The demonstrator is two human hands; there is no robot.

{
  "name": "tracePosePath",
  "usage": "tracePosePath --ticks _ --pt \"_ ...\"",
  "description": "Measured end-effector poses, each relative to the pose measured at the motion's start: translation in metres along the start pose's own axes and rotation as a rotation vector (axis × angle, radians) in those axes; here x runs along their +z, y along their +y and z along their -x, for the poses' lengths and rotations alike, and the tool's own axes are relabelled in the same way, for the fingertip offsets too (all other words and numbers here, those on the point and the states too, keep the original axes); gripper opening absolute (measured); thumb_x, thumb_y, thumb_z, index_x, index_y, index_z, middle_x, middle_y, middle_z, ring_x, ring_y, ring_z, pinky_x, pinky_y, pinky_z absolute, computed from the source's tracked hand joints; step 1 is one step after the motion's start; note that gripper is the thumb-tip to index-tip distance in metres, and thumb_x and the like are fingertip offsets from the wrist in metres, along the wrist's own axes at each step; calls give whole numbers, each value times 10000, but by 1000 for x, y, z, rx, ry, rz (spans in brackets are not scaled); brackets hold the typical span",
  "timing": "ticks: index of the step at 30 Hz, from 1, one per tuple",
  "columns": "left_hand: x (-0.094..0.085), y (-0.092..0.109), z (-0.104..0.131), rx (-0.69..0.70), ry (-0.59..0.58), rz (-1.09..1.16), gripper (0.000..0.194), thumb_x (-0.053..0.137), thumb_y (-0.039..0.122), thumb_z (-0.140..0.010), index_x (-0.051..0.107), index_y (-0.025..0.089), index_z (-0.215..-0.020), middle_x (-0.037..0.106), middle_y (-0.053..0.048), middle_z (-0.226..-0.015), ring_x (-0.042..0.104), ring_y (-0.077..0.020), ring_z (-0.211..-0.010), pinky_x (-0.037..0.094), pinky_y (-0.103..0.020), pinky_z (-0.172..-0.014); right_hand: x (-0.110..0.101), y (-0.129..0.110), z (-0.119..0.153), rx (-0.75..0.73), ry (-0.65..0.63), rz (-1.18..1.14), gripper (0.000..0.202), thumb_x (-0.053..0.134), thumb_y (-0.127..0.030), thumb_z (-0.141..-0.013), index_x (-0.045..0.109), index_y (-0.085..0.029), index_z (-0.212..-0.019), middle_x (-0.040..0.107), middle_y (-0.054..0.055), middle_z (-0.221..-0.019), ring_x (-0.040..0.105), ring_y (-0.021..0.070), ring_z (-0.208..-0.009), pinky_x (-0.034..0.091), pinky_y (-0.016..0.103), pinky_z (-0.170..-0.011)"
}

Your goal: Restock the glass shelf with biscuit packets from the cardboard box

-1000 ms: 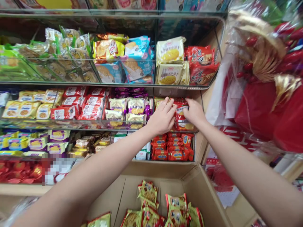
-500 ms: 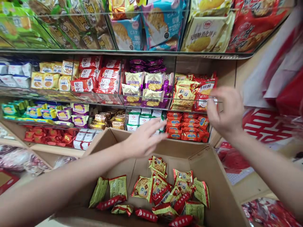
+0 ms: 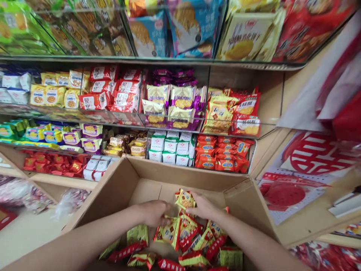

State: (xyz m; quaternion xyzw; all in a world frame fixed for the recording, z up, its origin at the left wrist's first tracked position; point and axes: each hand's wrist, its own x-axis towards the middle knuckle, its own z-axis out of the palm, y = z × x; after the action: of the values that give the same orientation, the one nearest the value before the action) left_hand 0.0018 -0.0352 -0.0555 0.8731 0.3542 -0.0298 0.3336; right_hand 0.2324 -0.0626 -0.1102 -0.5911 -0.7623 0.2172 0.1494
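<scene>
Both my hands are inside an open cardboard box (image 3: 177, 171) among small red-and-yellow biscuit packets. My right hand (image 3: 203, 206) has its fingers and thumb around the right edge of a biscuit packet (image 3: 185, 198) at the top of the pile. My left hand (image 3: 158, 213) is just left of it, above another yellow packet (image 3: 169, 231). Motion smears its fingertips, so I cannot tell whether they grip anything. More packets lie loosely on the box floor, such as a red one (image 3: 170, 264) near the front and a greenish one (image 3: 231, 258).
Behind the box, glass-fronted shelves hold sorted snacks. Matching yellow packets (image 3: 221, 113) and red packets (image 3: 246, 122) fill one compartment, with orange packets (image 3: 207, 152) and white-green packets (image 3: 170, 146) below. Large bags (image 3: 194, 24) line the top shelf. Red decorations (image 3: 318, 154) hang at right.
Both hands have come down from in front of the shelves into the box. My right hand has moved left and down onto a packet. The view has shifted slightly.
</scene>
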Motion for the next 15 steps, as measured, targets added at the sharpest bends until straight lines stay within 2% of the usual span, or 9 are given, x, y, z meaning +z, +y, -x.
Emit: tracePosePath --ticks 3,5,7,8,11,13,15 --pt "-1 1 -3 -19 43 125 692 549 447 -717 333 202 -1328 469 -100 -1297 461 -266 -1149 360 -354 -944 0 -8 0 27 87 6 552 649 -307 -562 523 -160 -1078 553 91 -1006 498 245 -953 375 339 -827" --pt "2 2 -9 -76 105 304 839 558 521 -691 220 158 -1369 339 -136 -1380 406 -283 -1191 347 -358 -955 -2 -18 1 31 143 17 505 643 -250 -522 540 -147 -1005 524 92 -988 474 250 -952 374 345 -832" --pt "5 6 -15 -77 160 511 945 587 585 -633 190 143 -1367 320 -166 -1380 402 -281 -1187 368 -350 -933 -8 -30 3 4 192 -14 490 613 -201 -524 524 -144 -1002 488 86 -1000 462 229 -955 381 322 -835" --pt "6 9 -17 -59 184 605 944 591 604 -618 212 145 -1350 370 -171 -1344 424 -272 -1163 388 -344 -908 -12 -38 6 -26 217 -66 497 594 -176 -538 506 -147 -1026 471 80 -1011 465 209 -951 387 302 -835" --pt "2 26 -16 -29 262 771 671 552 597 -669 420 150 -1151 589 -111 -1040 556 -222 -917 462 -322 -735 -29 -60 16 -145 271 -311 564 588 -124 -553 455 -165 -1099 440 63 -1046 477 167 -952 389 260 -850" --pt "-6 41 -12 41 354 798 435 533 528 -732 502 160 -961 608 -44 -869 554 -171 -770 455 -288 -668 -42 -71 23 -160 296 -481 552 618 -157 -586 451 -188 -1111 452 54 -1076 481 168 -971 385 268 -861" --pt "-16 59 -6 172 458 806 297 516 460 -779 516 171 -848 585 -2 -787 526 -135 -725 439 -259 -675 -55 -78 29 -94 345 -640 435 582 -286 -700 453 -198 -1106 498 50 -1067 498 170 -952 397 286 -838"
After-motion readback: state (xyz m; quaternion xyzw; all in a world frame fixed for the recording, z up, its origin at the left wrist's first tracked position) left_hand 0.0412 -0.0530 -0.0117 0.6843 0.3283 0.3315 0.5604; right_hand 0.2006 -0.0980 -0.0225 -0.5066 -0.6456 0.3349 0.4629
